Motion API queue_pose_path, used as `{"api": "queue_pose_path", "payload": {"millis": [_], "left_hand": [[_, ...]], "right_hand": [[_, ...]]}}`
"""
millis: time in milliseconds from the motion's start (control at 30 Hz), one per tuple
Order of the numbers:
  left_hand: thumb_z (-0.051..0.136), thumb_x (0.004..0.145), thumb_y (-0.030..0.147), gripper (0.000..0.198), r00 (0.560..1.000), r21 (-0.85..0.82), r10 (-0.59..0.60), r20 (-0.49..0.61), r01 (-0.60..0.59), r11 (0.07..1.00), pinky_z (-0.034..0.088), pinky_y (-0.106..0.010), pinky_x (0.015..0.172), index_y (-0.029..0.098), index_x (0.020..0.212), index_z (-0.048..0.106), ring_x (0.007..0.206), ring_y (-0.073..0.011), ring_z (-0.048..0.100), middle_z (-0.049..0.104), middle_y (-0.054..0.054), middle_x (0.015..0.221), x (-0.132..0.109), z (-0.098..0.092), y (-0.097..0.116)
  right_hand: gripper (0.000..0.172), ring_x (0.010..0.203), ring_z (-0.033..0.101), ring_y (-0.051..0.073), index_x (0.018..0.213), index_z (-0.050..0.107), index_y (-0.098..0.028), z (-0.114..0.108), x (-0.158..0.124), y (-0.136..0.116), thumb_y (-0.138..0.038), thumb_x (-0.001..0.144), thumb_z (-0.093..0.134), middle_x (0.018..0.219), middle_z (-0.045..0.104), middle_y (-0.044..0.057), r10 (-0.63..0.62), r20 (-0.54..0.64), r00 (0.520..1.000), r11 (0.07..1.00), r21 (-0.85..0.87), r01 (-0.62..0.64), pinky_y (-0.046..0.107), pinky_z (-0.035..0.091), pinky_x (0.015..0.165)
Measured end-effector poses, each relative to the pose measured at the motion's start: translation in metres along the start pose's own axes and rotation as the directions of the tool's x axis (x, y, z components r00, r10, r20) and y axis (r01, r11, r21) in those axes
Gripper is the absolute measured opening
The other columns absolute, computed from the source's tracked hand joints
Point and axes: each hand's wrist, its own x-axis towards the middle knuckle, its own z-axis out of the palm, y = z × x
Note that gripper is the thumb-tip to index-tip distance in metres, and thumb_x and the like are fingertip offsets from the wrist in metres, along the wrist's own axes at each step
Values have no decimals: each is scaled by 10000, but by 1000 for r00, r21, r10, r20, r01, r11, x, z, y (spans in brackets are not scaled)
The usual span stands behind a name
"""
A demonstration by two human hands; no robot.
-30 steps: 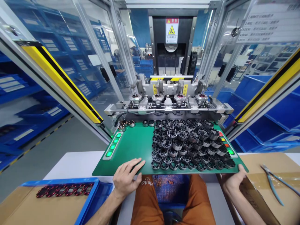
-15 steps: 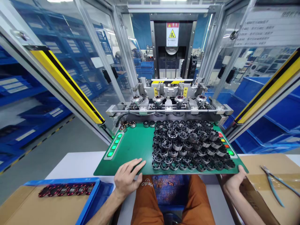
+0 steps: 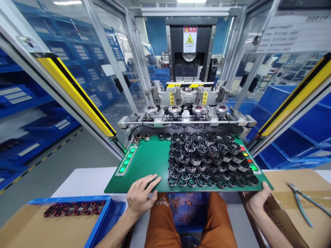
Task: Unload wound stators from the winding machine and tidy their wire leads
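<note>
Factory workstation behind clear guard panels, with blue bin shelving on both sides. On the bench, a green mat (image 3: 150, 165) lies in front of a seated person. The left hand (image 3: 141, 199) rests flat on its near edge, fingers spread and loose, holding nothing. Just right of those fingertips begins a dense pile of dark metal rings (image 3: 207, 160), covering the mat across to the right hand (image 3: 256, 201). That hand sits at the near right corner with its thumb against the edge. Its other fingers are hidden, so its grip cannot be told. Beyond the pile, four machine fixtures (image 3: 186, 111) each carry a part; many rings lie loose. Left of the left hand, a blue tray (image 3: 113, 210) holds one row of red-wound parts (image 3: 74, 208). Right of the right hand, pliers (image 3: 300, 201) lie on cardboard (image 3: 318, 179).
</note>
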Motion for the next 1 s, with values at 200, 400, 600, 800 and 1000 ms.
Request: {"api": "queue_pose_path", "payload": {"millis": [200, 400, 600, 800, 1000], "left_hand": [[522, 1139, 301, 329, 1000, 10, 10, 15, -10, 1000, 546, -378, 955, 258, 1347, 774, 1121, -238, 773, 834, -51, 1269, -5, 2, -4], [499, 1153, 301, 328, 1000, 5, 1, -6, -1, 1000, 548, -379, 939, 251, 1323, 774, 1103, -241, 772, 837, -54, 1238, -1, 1, -1], [491, 1164, 307, 331, 1000, 14, 9, 3, -9, 1000, 541, -383, 941, 243, 1330, 771, 1118, -240, 756, 832, -59, 1242, -2, 1, -1], [500, 1160, 305, 326, 1000, 10, 5, 5, -5, 1000, 538, -385, 940, 243, 1326, 774, 1119, -242, 754, 831, -60, 1245, -2, 1, -1], [514, 1138, 298, 328, 1000, 4, -8, 6, 8, 1000, 543, -375, 943, 256, 1329, 779, 1113, -235, 769, 835, -51, 1250, -2, 0, 0]], "right_hand": [[597, 1263, 715, 310, 1110, 764, -223, 2, 0, -1, -626, 670, 761, 1225, 820, 89, -6, -21, 1000, 1000, -2, 6, 390, 689, 896], [596, 1210, 732, 311, 1115, 772, -211, 0, 0, -2, -624, 687, 743, 1228, 821, 86, 5, 0, 1000, 1000, -5, -5, 418, 703, 886], [602, 1106, 748, 261, 1159, 785, -210, -2, 3, 1, -604, 705, 762, 1249, 826, 60, 5, -6, 1000, 1000, 18, -5, 329, 672, 750], [630, 1054, 732, 218, 1236, 783, -232, -2, 0, 0, -589, 717, 793, 1269, 816, 35, -43, -18, 999, 999, 22, 44, 271, 634, 695], [671, 1043, 716, 261, 1263, 751, -221, 3, 0, -3, -635, 735, 757, 1192, 807, 49, -6, 29, 1000, 1000, -14, 7, 382, 671, 806]]}}
